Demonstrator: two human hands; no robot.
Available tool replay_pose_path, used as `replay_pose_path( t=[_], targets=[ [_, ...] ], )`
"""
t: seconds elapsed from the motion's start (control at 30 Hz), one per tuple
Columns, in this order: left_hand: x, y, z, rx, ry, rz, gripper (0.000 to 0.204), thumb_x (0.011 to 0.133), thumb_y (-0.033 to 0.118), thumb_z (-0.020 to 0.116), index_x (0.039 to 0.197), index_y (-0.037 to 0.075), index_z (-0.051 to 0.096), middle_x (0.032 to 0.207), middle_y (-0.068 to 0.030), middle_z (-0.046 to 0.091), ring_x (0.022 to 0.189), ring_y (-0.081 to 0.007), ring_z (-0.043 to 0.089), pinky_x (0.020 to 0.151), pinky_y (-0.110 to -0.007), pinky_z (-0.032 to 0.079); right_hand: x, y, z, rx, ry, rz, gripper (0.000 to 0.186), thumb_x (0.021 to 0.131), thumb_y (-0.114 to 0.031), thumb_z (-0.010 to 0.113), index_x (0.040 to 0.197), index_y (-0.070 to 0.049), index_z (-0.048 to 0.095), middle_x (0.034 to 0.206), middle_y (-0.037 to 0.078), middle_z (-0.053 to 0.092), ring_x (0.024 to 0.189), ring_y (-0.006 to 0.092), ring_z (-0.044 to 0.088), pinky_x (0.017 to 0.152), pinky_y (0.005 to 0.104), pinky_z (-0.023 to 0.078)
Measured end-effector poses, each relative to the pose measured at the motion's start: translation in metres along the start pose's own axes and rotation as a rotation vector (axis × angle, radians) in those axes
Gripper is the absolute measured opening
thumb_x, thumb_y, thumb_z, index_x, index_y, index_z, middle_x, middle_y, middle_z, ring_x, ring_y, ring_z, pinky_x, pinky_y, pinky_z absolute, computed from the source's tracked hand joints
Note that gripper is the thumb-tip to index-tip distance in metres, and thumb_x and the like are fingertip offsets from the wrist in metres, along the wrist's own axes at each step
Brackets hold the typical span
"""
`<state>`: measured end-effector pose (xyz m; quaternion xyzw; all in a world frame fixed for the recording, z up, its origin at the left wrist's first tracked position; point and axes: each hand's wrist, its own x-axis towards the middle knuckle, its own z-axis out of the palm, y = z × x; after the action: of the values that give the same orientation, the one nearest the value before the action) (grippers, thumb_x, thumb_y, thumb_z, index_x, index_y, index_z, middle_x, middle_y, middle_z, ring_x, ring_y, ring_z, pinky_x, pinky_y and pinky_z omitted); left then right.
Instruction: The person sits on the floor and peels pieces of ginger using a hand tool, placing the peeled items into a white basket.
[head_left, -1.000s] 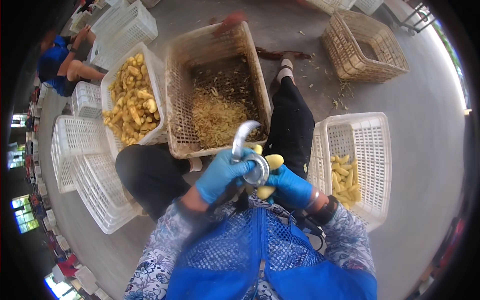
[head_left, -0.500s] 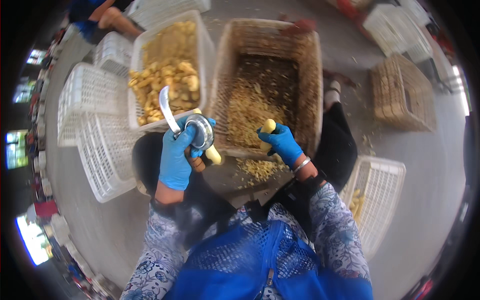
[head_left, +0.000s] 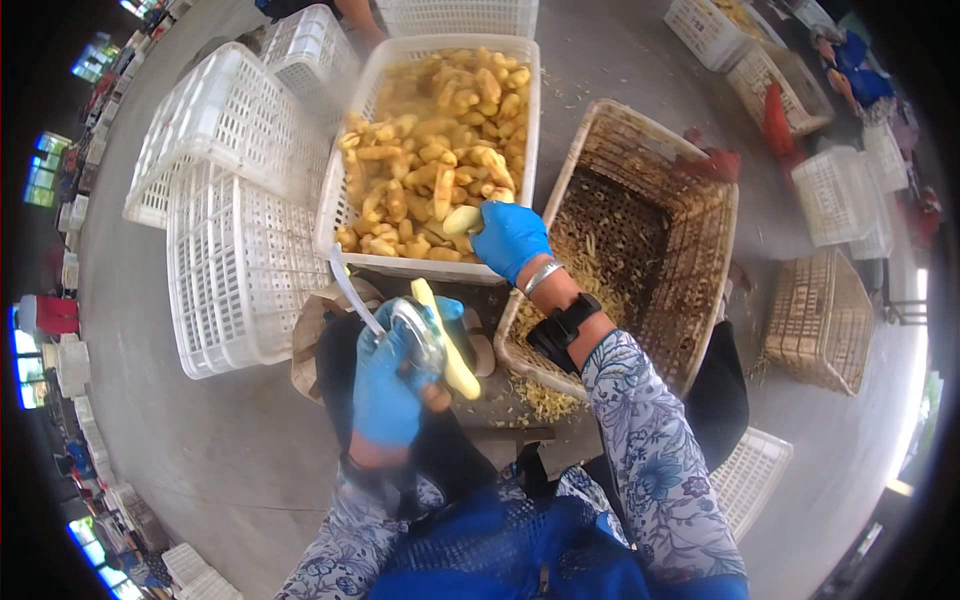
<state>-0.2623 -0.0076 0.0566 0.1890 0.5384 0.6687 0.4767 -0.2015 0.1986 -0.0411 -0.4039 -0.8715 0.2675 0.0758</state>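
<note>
My left hand (head_left: 392, 385), in a blue glove, is closed round a curved knife (head_left: 355, 295) with a wooden handle (head_left: 434, 397). A round metal piece (head_left: 425, 340) and a long, pale yellow root-like piece (head_left: 446, 345) are in the same hand. My right hand (head_left: 512, 240), also gloved, reaches over the near right corner of a white crate (head_left: 432, 268). Its fingers are closed on a pale yellow piece (head_left: 462, 220) with a rounded end. Yellow-brown, knobbly roots (head_left: 415, 195), perhaps ginger, fill the crate.
Right of the white crate stands a dirty brown crate (head_left: 728, 240) with shavings (head_left: 600, 270) inside; more shavings lie on the floor. White crates (head_left: 235, 270) are stacked at the left. Other crates (head_left: 820, 320) stand at the right, with people beyond.
My right hand has moved from above the brown crate to the white crate's near corner. The left hand still holds the knife and long piece. The whole view has shifted.
</note>
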Motion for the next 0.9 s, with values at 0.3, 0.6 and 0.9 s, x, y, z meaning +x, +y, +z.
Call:
replay_pose_path(
  t=[0.3, 0.6, 0.9],
  targets=[
    [-0.005, 0.005, -0.026, -0.122, 0.031, -0.081, 0.035, 0.087, 0.041, 0.058, 0.097, 0.007, 0.057, 0.103, -0.0168, 0.064, 0.101, -0.0236, 0.06, 0.085, -0.031, 0.049, 0.036, -0.002, 0.067, -0.232, -0.015, -0.028, 0.021, 0.077, -0.024, 0.065, 0.083, -0.004, 0.068, 0.083, 0.017, 0.068, 0.079, 0.0346, 0.067, 0.069, 0.0423, 0.053],
    [-0.003, 0.008, -0.04, -0.113, 0.043, -0.012, 0.037, 0.09, 0.039, 0.053, 0.103, 0.004, 0.058, 0.104, -0.0149, 0.065, 0.092, -0.0179, 0.062, 0.079, -0.028, 0.051, -0.023, -0.005, 0.013, 1.067, -0.111, 0.357, 0.032, 0.088, -0.027, 0.064, 0.105, -0.001, 0.063, 0.088, 0.008, 0.066, 0.076, 0.0157, 0.062, 0.068, 0.0296, 0.052],
    [-0.008, 0.006, -0.002, -0.122, -0.048, -0.081, 0.027, 0.095, 0.021, 0.052, 0.093, -0.005, 0.056, 0.061, 0.0004, 0.048, 0.047, -0.0028, 0.038, 0.043, -0.016, 0.03, -0.157, 0.003, -0.037, 2.356, -0.303, 0.381, 0.054, 0.095, -0.042, 0.047, 0.118, 0.007, 0.053, 0.079, 0.003, 0.047, 0.066, 0.0121, 0.04, 0.056, 0.0229, 0.037]
  ],
)
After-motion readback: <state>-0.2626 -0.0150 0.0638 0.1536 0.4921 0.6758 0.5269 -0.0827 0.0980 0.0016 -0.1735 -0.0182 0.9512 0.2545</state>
